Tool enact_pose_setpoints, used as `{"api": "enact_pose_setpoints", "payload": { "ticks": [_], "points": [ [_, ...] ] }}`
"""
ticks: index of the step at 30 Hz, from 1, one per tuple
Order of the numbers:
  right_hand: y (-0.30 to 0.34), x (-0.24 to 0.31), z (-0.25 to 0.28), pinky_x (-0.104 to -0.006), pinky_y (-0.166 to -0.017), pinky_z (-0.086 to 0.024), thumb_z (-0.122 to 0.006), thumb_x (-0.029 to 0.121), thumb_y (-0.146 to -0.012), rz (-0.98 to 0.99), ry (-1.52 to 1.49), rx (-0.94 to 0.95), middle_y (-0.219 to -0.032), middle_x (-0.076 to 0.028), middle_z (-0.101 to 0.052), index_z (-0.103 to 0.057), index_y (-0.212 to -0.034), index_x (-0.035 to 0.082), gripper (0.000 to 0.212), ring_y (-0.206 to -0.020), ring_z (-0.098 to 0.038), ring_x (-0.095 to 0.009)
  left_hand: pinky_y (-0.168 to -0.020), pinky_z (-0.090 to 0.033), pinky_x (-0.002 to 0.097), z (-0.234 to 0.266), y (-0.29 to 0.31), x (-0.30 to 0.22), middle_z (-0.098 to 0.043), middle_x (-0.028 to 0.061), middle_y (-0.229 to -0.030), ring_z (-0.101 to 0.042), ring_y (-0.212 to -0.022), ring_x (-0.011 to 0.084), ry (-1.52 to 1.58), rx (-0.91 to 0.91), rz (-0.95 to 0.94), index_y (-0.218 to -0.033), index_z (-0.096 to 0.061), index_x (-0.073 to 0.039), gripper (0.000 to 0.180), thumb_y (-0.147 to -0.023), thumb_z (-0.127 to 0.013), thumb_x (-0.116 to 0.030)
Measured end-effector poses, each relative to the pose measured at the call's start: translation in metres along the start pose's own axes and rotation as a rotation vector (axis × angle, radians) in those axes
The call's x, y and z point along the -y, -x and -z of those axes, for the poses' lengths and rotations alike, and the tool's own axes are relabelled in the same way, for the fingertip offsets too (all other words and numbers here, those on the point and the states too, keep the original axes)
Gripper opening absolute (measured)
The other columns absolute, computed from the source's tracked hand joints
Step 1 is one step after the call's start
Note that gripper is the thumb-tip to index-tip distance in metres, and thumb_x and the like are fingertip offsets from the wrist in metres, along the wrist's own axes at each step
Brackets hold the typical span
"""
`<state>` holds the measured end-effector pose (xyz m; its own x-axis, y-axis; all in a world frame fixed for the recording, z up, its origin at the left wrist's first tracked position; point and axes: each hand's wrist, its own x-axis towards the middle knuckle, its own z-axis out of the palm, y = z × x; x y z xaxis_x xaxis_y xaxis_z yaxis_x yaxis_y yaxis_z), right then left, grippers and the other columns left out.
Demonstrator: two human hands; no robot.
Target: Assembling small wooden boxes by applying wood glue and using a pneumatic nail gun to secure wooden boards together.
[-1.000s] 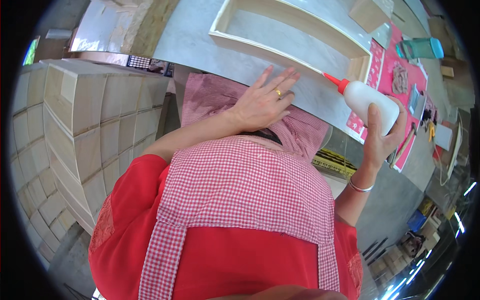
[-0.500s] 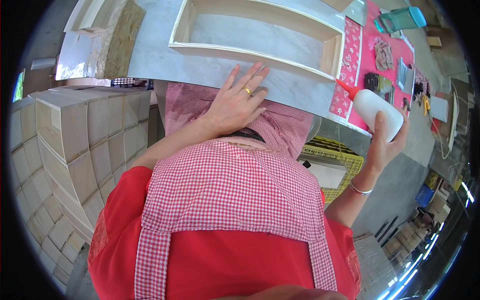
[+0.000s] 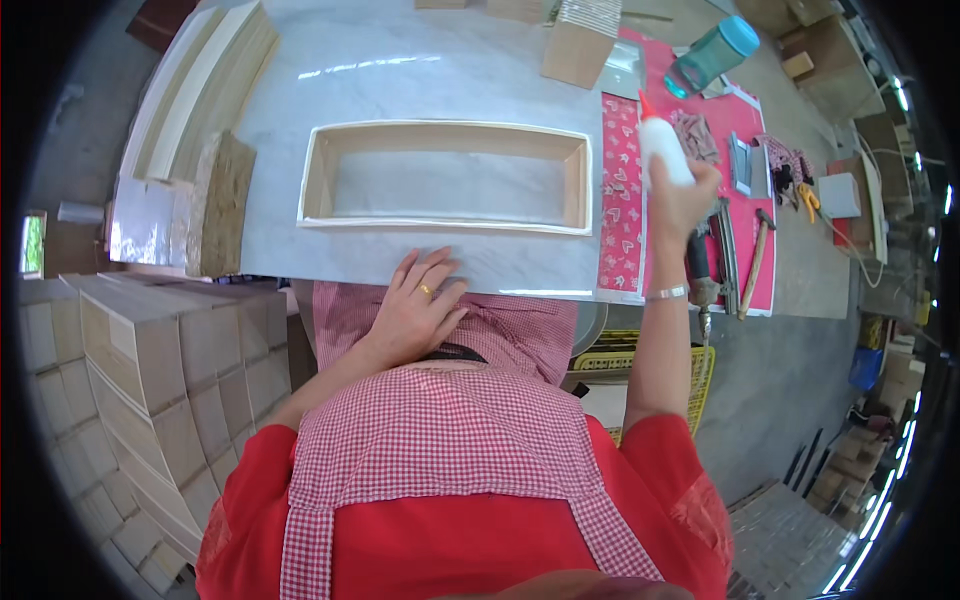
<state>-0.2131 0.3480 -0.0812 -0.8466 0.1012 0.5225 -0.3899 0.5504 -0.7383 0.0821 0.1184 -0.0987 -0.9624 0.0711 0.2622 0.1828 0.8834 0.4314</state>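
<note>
A shallow rectangular wooden frame [image 3: 445,223] lies on the grey marbled tabletop, a white line running along its upper edges. My left hand [image 3: 415,305] rests at the table's front edge, fingers stretched out and holding nothing, just short of the frame. To the right of the frame, my right hand [image 3: 682,200] grips a white glue bottle [image 3: 660,145] with a red nozzle. The bottle is over the pink cloth, its nozzle pointing away from me and apart from the frame. Part of the bottle's lower end is hidden by my fingers.
Long wooden boards [image 3: 205,95] and a chipboard block [image 3: 218,205] stand at the table's left. Stacked wood pieces [image 3: 583,40] sit at the back. On the right are a teal drinking bottle [image 3: 720,58], a rag [image 3: 697,137] and a hammer [image 3: 757,265]. Wooden boxes [image 3: 160,350] are stacked beside me.
My right hand has carried the glue bottle forward and leftward, its nozzle leaving the frame's near right corner. My left hand stays at the table edge. The view has shifted, showing more table.
</note>
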Motion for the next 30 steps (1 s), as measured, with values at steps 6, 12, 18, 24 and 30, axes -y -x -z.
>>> {"api": "enact_pose_setpoints", "payload": {
  "ticks": [6,12,18,24,30],
  "points": [
    [-0.024,-0.045,-0.058,-0.0484,-0.071,-0.043,-0.079,0.028,-0.071,0.095,0.237,0.101,-0.081,-0.02,-0.057,-0.055,-0.079,0.0,0.037,-0.081,-0.057,-0.041,-0.096,-0.045,0.0492,-0.008,-0.01,0.008,-0.055,0.0158,-0.112,-0.054,-0.115,0.0366,0.099,0.032,-0.128,-0.107,-0.064,-0.004,0.033,-0.077,-0.077,-0.013],
    [0.012,0.006,0.045,-0.0422,-0.088,-0.045,-0.075,0.02,-0.079,0.157,0.058,-0.18,-0.1,-0.02,-0.061,-0.06,-0.103,-0.001,0.035,-0.098,-0.057,-0.036,-0.087,-0.049,0.0444,-0.012,0.0,0.024,-0.055,0.0165,-0.106,-0.058,-0.106,0.0366,0.088,-0.058,-0.009,-0.105,-0.066,-0.002,0.032,-0.075,-0.076,0.0],
    [0.18,-0.121,0.265,-0.0445,-0.089,-0.047,-0.064,0.016,-0.086,-0.381,0.786,-0.695,-0.107,-0.019,-0.063,-0.061,-0.112,-0.005,0.034,-0.098,-0.06,-0.036,-0.088,-0.05,0.0428,-0.01,0.004,0.021,-0.056,0.0146,-0.106,-0.058,-0.108,0.0361,0.132,-0.08,-0.019,-0.106,-0.067,-0.003,0.031,-0.076,-0.074,0.001],
    [0.368,-0.191,0.253,-0.0465,-0.102,-0.044,-0.065,0.074,-0.073,-1.401,0.747,0.278,-0.119,-0.034,-0.06,-0.055,-0.124,-0.016,0.104,-0.119,-0.056,-0.044,-0.092,-0.049,0.0429,-0.006,0.0,0.007,-0.056,0.0131,-0.109,-0.057,-0.11,0.0359,0.059,-0.04,-0.072,-0.108,-0.067,-0.004,0.033,-0.076,-0.074,0.001],
    [0.364,-0.188,0.197,-0.0442,-0.111,-0.037,-0.07,0.076,-0.067,-1.712,0.825,0.073,-0.142,-0.034,-0.042,-0.031,-0.138,-0.023,0.128,-0.135,-0.04,-0.044,-0.097,-0.046,0.0435,-0.001,0.003,0.006,-0.056,0.0136,-0.115,-0.055,-0.114,0.0356,0.014,-0.028,-0.047,-0.111,-0.066,-0.004,0.037,-0.075,-0.074,0.001]
  ]
}}
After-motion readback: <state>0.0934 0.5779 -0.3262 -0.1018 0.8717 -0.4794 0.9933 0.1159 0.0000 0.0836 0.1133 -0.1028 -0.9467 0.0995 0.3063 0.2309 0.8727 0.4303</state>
